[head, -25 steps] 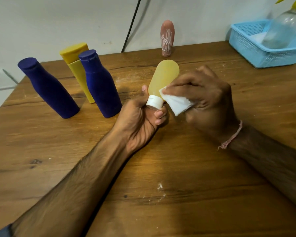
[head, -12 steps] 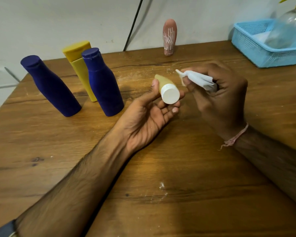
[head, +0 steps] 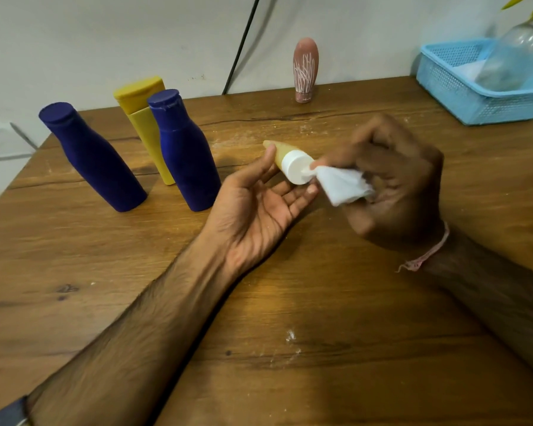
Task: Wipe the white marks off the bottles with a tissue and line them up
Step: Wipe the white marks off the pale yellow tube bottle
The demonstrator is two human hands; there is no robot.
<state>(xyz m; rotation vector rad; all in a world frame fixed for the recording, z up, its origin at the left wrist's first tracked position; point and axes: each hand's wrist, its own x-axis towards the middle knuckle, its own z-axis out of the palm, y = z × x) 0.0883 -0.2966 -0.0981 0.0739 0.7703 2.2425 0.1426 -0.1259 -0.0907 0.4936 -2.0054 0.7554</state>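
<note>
**Tissue pressed to the white cap of a pale yellow bottle**

Left hand [head: 253, 210] palm up above the bench [head: 290, 302], forearm stretched in from the lower left. Pale yellow bottle [head: 279, 150] cradled on the loosely curled fingers, thumb laid along its side, white cap [head: 296, 167] turned toward the camera, body pointing away. Grip loose but closed on the bottle.

Right hand [head: 394, 186] in from the right, slightly blurred, curled around a crumpled white tissue [head: 342, 186]. Tissue pinched between thumb and fingers, its corner touching the cap's right edge. Pink thread [head: 425, 256] tied round the right wrist.

To the left, standing on the bench: two dark blue bottles, one far left [head: 93, 158], the other nearer the hands [head: 185, 155], with a yellow bottle [head: 145, 118] just behind and partly hidden by the nearer blue one. All three capped and leaning in the wide-angle view. At the back edge, near the wall, a small brown bottle [head: 305, 70] streaked with white marks, well apart from the hands. Blue basket [head: 462, 96] at the back right corner, holding a clear plastic bottle [head: 517, 53]. Black cable [head: 240, 44] running down the wall. White specks [head: 290, 336] scattered on the wood near the front.
</note>
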